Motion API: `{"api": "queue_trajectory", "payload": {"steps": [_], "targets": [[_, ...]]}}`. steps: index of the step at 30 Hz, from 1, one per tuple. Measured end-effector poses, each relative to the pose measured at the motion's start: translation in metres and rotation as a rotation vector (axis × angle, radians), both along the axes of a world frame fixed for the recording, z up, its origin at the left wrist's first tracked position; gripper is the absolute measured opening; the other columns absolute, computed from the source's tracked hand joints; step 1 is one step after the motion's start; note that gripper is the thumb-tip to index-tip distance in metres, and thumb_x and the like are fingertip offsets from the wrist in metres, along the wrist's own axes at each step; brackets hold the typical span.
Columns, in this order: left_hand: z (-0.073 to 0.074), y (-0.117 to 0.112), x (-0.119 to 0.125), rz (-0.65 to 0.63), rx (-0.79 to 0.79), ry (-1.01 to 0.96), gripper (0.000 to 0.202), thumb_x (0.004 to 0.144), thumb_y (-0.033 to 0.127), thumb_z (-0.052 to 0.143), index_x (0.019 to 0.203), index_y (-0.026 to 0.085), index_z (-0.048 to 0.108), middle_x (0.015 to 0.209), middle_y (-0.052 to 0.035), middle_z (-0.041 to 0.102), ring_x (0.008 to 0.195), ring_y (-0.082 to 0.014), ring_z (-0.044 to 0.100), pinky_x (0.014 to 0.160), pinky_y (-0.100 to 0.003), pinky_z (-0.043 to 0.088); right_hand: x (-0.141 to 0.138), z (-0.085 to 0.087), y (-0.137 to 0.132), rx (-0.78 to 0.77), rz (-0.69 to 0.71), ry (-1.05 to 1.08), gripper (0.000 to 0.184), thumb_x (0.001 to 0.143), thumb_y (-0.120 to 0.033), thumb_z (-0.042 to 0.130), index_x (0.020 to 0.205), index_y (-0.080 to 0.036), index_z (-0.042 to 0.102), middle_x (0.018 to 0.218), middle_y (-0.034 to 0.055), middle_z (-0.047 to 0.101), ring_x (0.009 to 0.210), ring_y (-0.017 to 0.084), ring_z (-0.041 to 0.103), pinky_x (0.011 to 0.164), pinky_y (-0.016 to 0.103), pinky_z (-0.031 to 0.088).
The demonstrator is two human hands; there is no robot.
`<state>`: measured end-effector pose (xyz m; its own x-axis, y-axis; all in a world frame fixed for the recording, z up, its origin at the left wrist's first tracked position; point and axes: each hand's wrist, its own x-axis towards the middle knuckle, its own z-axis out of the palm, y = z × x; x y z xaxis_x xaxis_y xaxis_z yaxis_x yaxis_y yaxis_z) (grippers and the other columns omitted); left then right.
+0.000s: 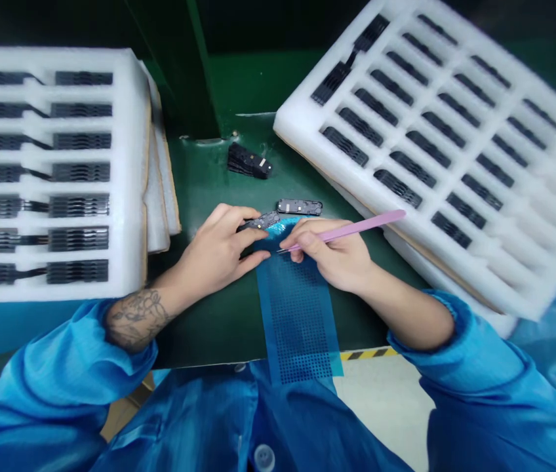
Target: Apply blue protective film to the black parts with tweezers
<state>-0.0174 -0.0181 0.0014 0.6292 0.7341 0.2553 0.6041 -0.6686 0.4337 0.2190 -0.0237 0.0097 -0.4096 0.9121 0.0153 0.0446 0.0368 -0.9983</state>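
Grip of the left hand (216,248) is closed, a flat black module (258,221) being pinched at the fingertips above the far end of a blue perforated sheet (297,314), near the middle of the desk (204,341). Pink tweezers (344,229) are held pen-fashion in the right hand (330,255), with the fine tips brought close to the sheet and just beside the pinched module.

Slippage of the module could be caused by uneven finger pressure, and its surface or the sheet could be scratched by a misplaced tweezer tip. Creasing or shifting of the sheet could result from drag by either hand, though whether it is fixed to the desk cannot be told. A second module (299,207), lying just beyond the hands, and a small dark stack of modules (249,160) nearer the far edge could be nudged by a careless movement.

White foam trays with rows of black parts are placed at the left edge (52,170) and right side (430,144) of the green desk. A dark green upright panel (174,65) is seen at the far edge. Yellow-and-black hazard tape (369,354) runs along the near edge, above a pale floor (381,406). Blue smock sleeves (459,354) are worn on both arms.
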Motion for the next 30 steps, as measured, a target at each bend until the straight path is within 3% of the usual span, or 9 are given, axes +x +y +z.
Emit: {"api": "queue_trajectory", "payload": {"steps": [5,9,12,15,20,26,30], "targets": [[0.0009,-0.0009,0.0014,0.02,0.021,0.056,0.03,0.094,0.038,0.065,0.118,0.02,0.071,0.128,-0.0122,0.059,0.103,-0.024,0.057,0.09,-0.044,0.056,-0.0011,0.0037,-0.0009,-0.089,-0.063,-0.098,0.025,0.084,-0.042,0.079,0.081,-0.018,0.074,0.07,0.0026,0.072,0.061,0.014,0.064,0.057,0.027,0.052],[0.002,-0.0015,0.0044,0.034,0.055,0.068,0.027,0.095,0.036,0.064,0.113,0.018,0.073,0.12,-0.0131,0.06,0.104,-0.0249,0.057,0.088,-0.042,0.057,-0.0012,0.0013,-0.0007,-0.135,-0.172,-0.07,0.03,0.067,-0.036,0.092,0.085,-0.018,0.076,0.079,0.0034,0.078,0.07,0.017,0.071,0.067,0.029,0.059],[0.0022,-0.0007,0.0062,0.039,0.064,0.064,0.025,0.096,0.035,0.064,0.11,0.018,0.075,0.114,-0.012,0.061,0.101,-0.0239,0.058,0.085,-0.041,0.057,0.0011,0.0027,0.002,-0.192,-0.171,-0.037,0.035,0.062,-0.034,0.095,0.088,-0.019,0.078,0.084,0.0046,0.08,0.077,0.02,0.075,0.076,0.033,0.062],[0.0011,0.0004,0.0074,0.06,0.024,0.033,0.022,0.095,0.033,0.065,0.108,0.02,0.075,0.111,-0.0102,0.061,0.1,-0.0231,0.059,0.085,-0.04,0.057,0.0038,0.007,0.0042,-0.196,-0.132,-0.08,0.032,0.067,-0.035,0.092,0.092,-0.019,0.079,0.088,0.0056,0.08,0.081,0.021,0.076,0.079,0.035,0.063],[-0.0009,0.0018,0.0085,0.094,-0.058,-0.018,0.018,0.093,0.031,0.067,0.105,0.019,0.075,0.108,-0.0083,0.06,0.102,-0.0215,0.06,0.086,-0.037,0.056,0.0038,0.0072,0.0061,-0.022,-0.115,-0.131,0.025,0.077,-0.039,0.085,0.089,-0.018,0.078,0.088,0.0063,0.079,0.078,0.019,0.072,0.071,0.033,0.059],[0.0038,0.0025,0.0056,0.033,-0.004,0.041,0.024,0.097,0.037,0.062,0.111,0.022,0.074,0.12,-0.0102,0.059,0.095,-0.0206,0.057,0.085,-0.038,0.054,0.0045,0.004,0.007,-0.126,0.002,-0.17,0.033,0.078,-0.046,0.082,0.088,-0.016,0.075,0.083,0.0066,0.076,0.071,0.018,0.068,0.063,0.03,0.055],[0.0088,0.0039,0.0043,0.001,0.045,0.161,0.034,0.097,0.044,0.059,0.119,0.022,0.072,0.127,-0.0134,0.057,0.102,-0.0259,0.057,0.087,-0.043,0.054,0.008,0.0056,0.0082,-0.113,0.059,-0.189,0.029,0.081,-0.043,0.081,0.088,-0.016,0.074,0.08,0.0049,0.075,0.07,0.016,0.066,0.062,0.028,0.052]]}}
